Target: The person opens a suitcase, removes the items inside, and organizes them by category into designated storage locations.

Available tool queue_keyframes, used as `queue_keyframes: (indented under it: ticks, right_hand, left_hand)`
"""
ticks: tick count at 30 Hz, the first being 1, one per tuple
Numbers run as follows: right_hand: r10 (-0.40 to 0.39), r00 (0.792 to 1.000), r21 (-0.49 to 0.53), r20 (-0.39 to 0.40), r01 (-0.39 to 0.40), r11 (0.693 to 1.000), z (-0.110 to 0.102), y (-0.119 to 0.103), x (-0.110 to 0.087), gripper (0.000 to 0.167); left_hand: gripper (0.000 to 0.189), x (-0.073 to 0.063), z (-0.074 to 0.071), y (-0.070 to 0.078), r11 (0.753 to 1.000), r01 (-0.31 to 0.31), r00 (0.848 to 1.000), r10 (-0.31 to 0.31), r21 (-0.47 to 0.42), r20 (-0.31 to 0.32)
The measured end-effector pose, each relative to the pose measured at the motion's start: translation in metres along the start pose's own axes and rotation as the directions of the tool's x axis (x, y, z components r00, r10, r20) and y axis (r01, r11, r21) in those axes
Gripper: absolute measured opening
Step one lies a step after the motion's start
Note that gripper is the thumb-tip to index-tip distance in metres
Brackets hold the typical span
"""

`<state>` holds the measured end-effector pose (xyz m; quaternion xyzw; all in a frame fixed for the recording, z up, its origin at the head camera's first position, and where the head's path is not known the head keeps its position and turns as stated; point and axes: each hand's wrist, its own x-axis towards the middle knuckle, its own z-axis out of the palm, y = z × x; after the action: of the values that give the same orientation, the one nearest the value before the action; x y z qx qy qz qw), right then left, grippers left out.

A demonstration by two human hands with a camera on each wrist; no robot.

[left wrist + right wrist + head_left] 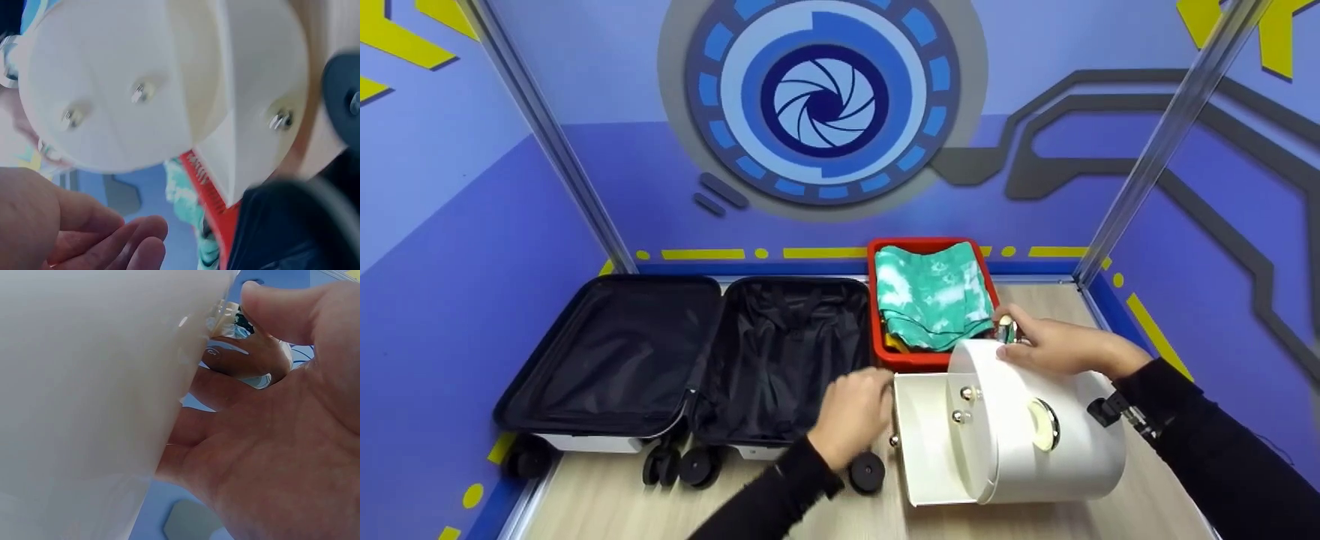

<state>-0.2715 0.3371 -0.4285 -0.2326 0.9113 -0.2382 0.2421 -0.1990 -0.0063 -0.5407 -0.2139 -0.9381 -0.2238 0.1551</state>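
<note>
A white rounded drawer box (1061, 465) stands at the right with one drawer (934, 442) pulled out toward the left. Small silver knobs (140, 91) show on its flat front. My right hand (1054, 346) grips the box at its upper far side, by a shiny metal fitting (247, 354); some fingertips are hidden behind the box in the right wrist view. My left hand (851, 412) hovers by the drawer's left edge, above the suitcase's right corner. Its fingers (93, 216) are loosely bent with nothing between them, apart from the box in the left wrist view.
An open suitcase (611, 352) with black lining lies at the left, wheels toward me. Behind the box stands a red bin (911, 364) holding folded green-and-white cloth (934, 292). Blue printed walls (622, 180) enclose the wooden tabletop (840, 517).
</note>
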Motion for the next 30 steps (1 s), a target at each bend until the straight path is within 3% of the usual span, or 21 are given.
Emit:
queue_keyframes:
  ticks: [6, 9, 12, 16, 19, 21, 24, 27, 30]
  right_hand:
    - [0.002, 1.000, 0.003, 0.003, -0.002, 1.000, 0.000, 0.001, 0.000, 0.050]
    - [-0.003, 1.000, -0.001, -0.001, 0.003, 1.000, 0.000, 0.001, 0.000, 0.050]
    - [-0.017, 1.000, -0.006, -0.008, 0.017, 1.000, 0.000, 0.002, -0.001, 0.049]
    - [-0.016, 1.000, -0.008, -0.012, 0.016, 1.000, 0.000, 0.002, -0.001, 0.048]
    - [-0.007, 1.000, -0.008, -0.010, 0.007, 1.000, 0.000, 0.000, -0.001, 0.048]
    - [0.000, 1.000, -0.006, -0.008, 0.000, 1.000, -0.001, 0.000, 0.000, 0.049]
    - [0.003, 1.000, -0.010, -0.005, -0.003, 1.000, -0.001, -0.001, 0.000, 0.049]
    - [0.000, 1.000, -0.017, -0.007, 0.000, 1.000, -0.001, 0.000, 0.000, 0.048]
    - [0.000, 1.000, -0.020, -0.008, 0.000, 1.000, -0.001, 0.000, 0.000, 0.047]
  left_hand:
    - [0.018, 0.031, -0.013, -0.023, 0.995, 0.104, 0.987, -0.102, -0.011, 0.124]
    - [0.011, 0.046, -0.010, -0.040, 0.984, 0.177, 0.963, -0.174, 0.005, 0.208]
    - [0.016, 0.055, -0.005, -0.056, 0.976, 0.216, 0.936, -0.212, 0.014, 0.280]
    - [0.017, 0.061, 0.002, -0.070, 0.979, 0.198, 0.915, -0.204, 0.055, 0.348]
    - [0.015, 0.061, 0.008, -0.077, 0.985, 0.156, 0.890, -0.175, 0.078, 0.421]
    - [0.013, 0.061, 0.012, -0.082, 0.989, 0.120, 0.864, -0.146, 0.085, 0.482]
    - [0.009, 0.059, 0.017, -0.088, 0.991, 0.091, 0.807, -0.128, 0.094, 0.576]
    - [0.009, 0.058, 0.021, -0.091, 0.989, 0.061, 0.747, -0.136, 0.136, 0.651]
    - [0.012, 0.058, 0.024, -0.091, 0.985, 0.041, 0.704, -0.146, 0.165, 0.695]
